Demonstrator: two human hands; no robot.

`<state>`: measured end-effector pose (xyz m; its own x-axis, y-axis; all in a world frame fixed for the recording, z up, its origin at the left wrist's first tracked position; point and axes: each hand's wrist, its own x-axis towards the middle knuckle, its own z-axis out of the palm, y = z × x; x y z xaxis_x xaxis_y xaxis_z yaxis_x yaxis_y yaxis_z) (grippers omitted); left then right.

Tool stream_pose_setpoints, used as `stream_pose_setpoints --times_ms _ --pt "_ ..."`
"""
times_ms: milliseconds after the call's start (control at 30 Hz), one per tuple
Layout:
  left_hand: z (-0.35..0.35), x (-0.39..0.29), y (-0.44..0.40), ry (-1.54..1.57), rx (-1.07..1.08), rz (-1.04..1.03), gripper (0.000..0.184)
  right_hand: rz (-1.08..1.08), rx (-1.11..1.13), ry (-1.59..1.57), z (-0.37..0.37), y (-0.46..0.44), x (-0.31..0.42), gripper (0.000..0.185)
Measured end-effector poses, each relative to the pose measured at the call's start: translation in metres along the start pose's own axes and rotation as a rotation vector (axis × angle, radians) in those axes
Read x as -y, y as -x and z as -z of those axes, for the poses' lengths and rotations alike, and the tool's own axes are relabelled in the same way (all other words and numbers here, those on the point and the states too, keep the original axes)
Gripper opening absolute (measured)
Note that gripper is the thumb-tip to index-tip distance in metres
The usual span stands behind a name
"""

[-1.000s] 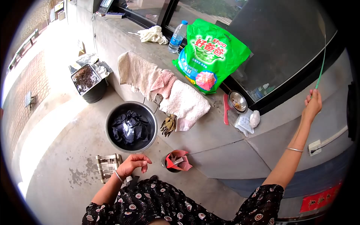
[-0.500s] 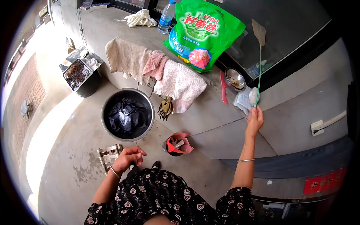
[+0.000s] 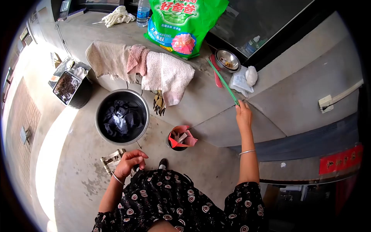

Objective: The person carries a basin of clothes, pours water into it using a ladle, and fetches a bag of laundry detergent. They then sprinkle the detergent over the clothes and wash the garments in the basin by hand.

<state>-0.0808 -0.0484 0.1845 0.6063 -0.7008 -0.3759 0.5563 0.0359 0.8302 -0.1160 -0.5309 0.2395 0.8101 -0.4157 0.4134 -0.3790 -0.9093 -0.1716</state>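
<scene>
My right hand point(image 3: 244, 114) is closed around the handle end of a green fly swatter point(image 3: 228, 87), at the right of the view. The swatter's shaft slants up and left across a red-handled item point(image 3: 217, 73) on the ledge; its paddle cannot be made out clearly. My left hand point(image 3: 131, 162) hangs in front of my body, fingers loosely bent and holding nothing. Below it to the left is a small folding stool point(image 3: 113, 159). Beyond that hand stands a metal basin point(image 3: 99, 127) with dark wet cloth point(image 3: 127, 116) and white powder or foam in it.
Towels point(image 3: 168, 75) drape over the ledge, near a green detergent bag point(image 3: 185, 23), a water bottle point(image 3: 143, 13) and a steel bowl point(image 3: 238, 65). A small bin point(image 3: 169, 144) with a red liner stands on the floor. A soil-filled planter point(image 3: 80, 94) is at left.
The fly swatter has swung down and to the left in my right hand, from upright to slanting over the ledge. My left hand stays nearly still. The view has shifted slightly.
</scene>
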Motion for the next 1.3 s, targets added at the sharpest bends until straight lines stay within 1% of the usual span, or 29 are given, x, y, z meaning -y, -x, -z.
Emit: stream_pose_setpoints --times_ms 33,133,233,300,400,467,533,600,700,800,900,967,1033,1067,1100,1167,1200,1233,1300 --pt "-0.002 0.001 -0.001 -0.005 -0.009 -0.003 0.026 -0.012 0.008 0.049 -0.004 -0.004 0.000 0.026" --pt "-0.004 -0.001 -0.002 -0.008 0.018 -0.006 0.019 -0.038 -0.016 0.173 -0.020 -0.014 -0.007 0.028" --pt "-0.002 0.006 -0.007 0.029 0.004 0.019 0.023 -0.066 -0.027 0.236 -0.029 -0.016 -0.014 0.030" --pt "-0.004 0.005 -0.005 0.004 -0.018 0.013 0.018 -0.034 -0.021 0.191 -0.045 -0.011 -0.025 0.031" --pt "-0.003 0.012 -0.002 0.078 -0.048 0.051 0.019 0.013 -0.018 0.055 -0.057 -0.007 -0.038 0.034" --pt "-0.003 0.013 -0.002 0.125 -0.065 0.068 0.019 0.022 -0.009 0.066 -0.060 -0.004 -0.042 0.037" --pt "-0.002 0.016 -0.002 0.146 -0.082 0.076 0.019 0.161 -0.160 0.276 -0.052 -0.004 -0.033 0.038" --pt "0.003 0.023 -0.003 0.176 -0.122 0.060 0.018 0.013 -0.232 0.017 -0.043 -0.005 -0.009 0.037" --pt "0.016 0.038 -0.004 0.226 -0.193 0.054 0.018 0.006 -0.269 0.004 -0.049 -0.005 0.016 0.036" --pt "0.040 0.045 -0.002 0.211 -0.266 0.053 0.017 0.054 -0.391 0.049 -0.055 -0.008 0.046 0.033" --pt "0.073 0.054 -0.004 0.211 -0.448 0.039 0.017 0.105 -0.429 -0.190 -0.049 0.004 0.105 0.029" --pt "0.103 0.063 -0.007 0.213 -0.526 0.011 0.018 0.065 -0.217 -0.417 -0.057 0.023 0.151 0.026" --pt "0.128 0.071 -0.014 0.111 -0.644 -0.001 0.021 0.133 0.046 -0.490 -0.071 0.042 0.201 0.024" --pt "0.142 0.076 -0.018 -0.101 -0.694 0.004 0.026 0.191 0.150 -0.528 -0.083 0.050 0.219 0.021" --pt "0.152 0.075 -0.022 -0.202 -0.734 0.039 0.030 0.245 0.257 -0.565 -0.097 0.058 0.235 0.019" --pt "0.177 0.094 -0.039 -0.219 -0.781 -0.020 0.033 0.328 0.410 -0.638 -0.125 0.071 0.271 0.018" --pt "0.187 0.098 -0.046 -0.347 -0.825 -0.003 0.038 0.407 0.485 -0.647 -0.141 0.074 0.285 0.018" --pt "0.194 0.099 -0.053 -0.356 -0.844 0.024 0.040 0.483 0.559 -0.658 -0.159 0.076 0.298 0.019" --pt "0.202 0.093 -0.066 -0.373 -0.890 0.079 0.044 0.503 0.701 -0.727 -0.201 0.080 0.323 0.021"
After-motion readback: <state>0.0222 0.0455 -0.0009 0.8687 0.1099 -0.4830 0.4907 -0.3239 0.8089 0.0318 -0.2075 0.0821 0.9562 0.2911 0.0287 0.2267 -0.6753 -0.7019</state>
